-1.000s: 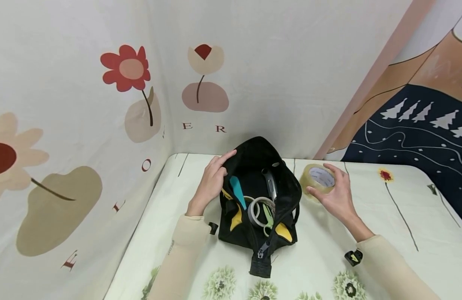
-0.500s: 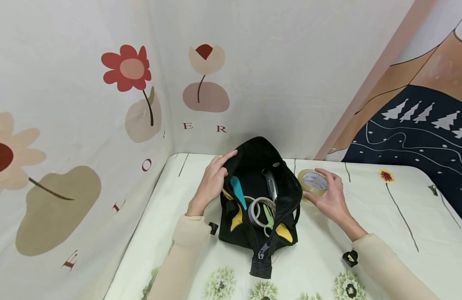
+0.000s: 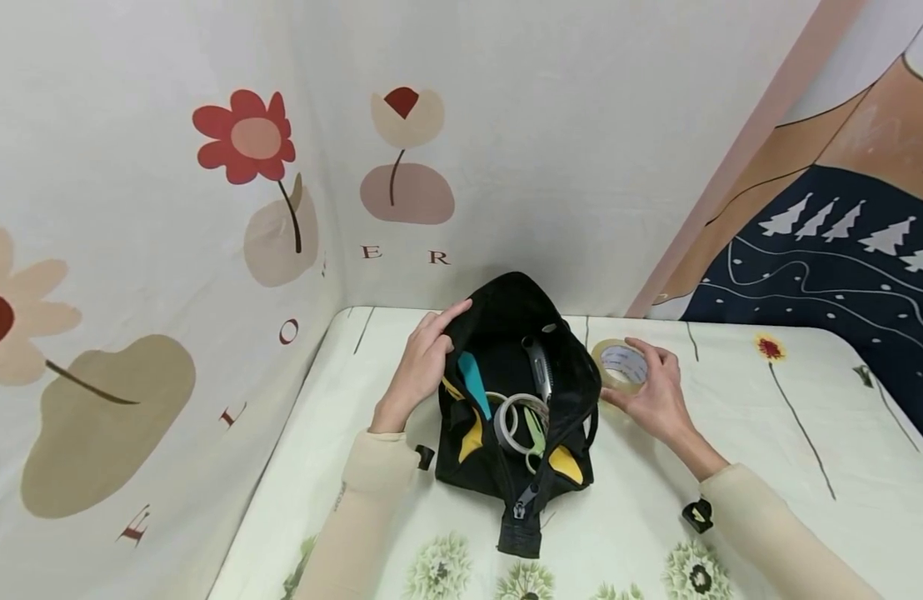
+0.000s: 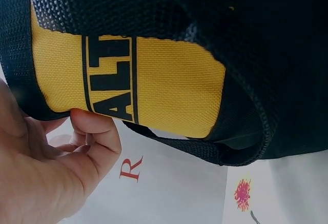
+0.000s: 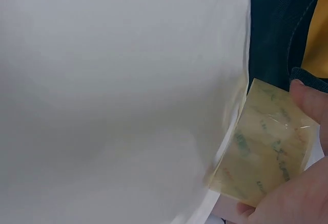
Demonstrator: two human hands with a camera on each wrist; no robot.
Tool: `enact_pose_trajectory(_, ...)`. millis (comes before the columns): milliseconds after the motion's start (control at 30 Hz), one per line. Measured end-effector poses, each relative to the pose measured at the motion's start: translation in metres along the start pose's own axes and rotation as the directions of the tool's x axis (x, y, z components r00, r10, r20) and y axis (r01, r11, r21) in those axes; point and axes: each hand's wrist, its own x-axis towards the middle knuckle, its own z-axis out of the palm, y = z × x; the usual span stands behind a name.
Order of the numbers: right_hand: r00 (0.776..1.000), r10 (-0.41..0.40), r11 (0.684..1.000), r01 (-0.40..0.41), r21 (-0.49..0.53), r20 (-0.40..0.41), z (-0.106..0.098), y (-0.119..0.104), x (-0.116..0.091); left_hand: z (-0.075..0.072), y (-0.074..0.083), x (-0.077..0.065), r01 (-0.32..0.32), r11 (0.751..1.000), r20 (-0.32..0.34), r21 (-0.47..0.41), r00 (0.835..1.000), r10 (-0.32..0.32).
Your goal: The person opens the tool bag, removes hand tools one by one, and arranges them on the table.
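Observation:
A black and yellow tool bag (image 3: 469,471) stands unzipped with its mouth gaping. My left hand (image 3: 422,362) grips its left rim; in the left wrist view, fingers (image 4: 97,126) curl at the edge of the yellow panel (image 4: 179,85). To the right of the bag, my right hand (image 3: 656,396) holds a roll of clear packing tape (image 3: 606,365) between thumb and fingers, close beside the bag's side. The roll's wide yellowish face (image 5: 271,142) fills the lower right of the right wrist view. Inside the bag lie a grey-handled cutter (image 3: 537,367), green scissors (image 3: 535,437) and pale tape rolls (image 3: 504,429).
A flat teal piece (image 3: 474,383) also sits in the bag. The zipper end (image 3: 520,537) hangs toward the near side. A pale flowered cloth (image 3: 731,433) covers the table, and printed fabric walls (image 3: 536,167) rise behind and to the left.
My right hand has brought the packing tape left and slightly down, nearer the bag. The left hand keeps its grip on the rim, and the bag stays in place.

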Motion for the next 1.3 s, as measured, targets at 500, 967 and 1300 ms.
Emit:
enact_pose_trajectory(500,0.999,0.007,0.998,-0.005,-0.057,0.034,0.001,0.000,-0.006,0.002,0.000,-0.003,0.025,1.000,0.007,-0.003,1.000,-0.025)
enact_pose_trajectory(967,0.997,-0.071,0.997,0.071,-0.020,0.004,-0.012,-0.008,-0.008,-0.001,0.001,-0.006,0.020,1.000,0.004,0.009,1.000,-0.020)
enact_pose_trajectory(1300,0.963,-0.191,0.971,0.214,0.108,-0.192,-0.027,-0.027,-0.003,0.001,0.001,-0.002,0.022,1.000,0.011,-0.004,1.000,-0.022)
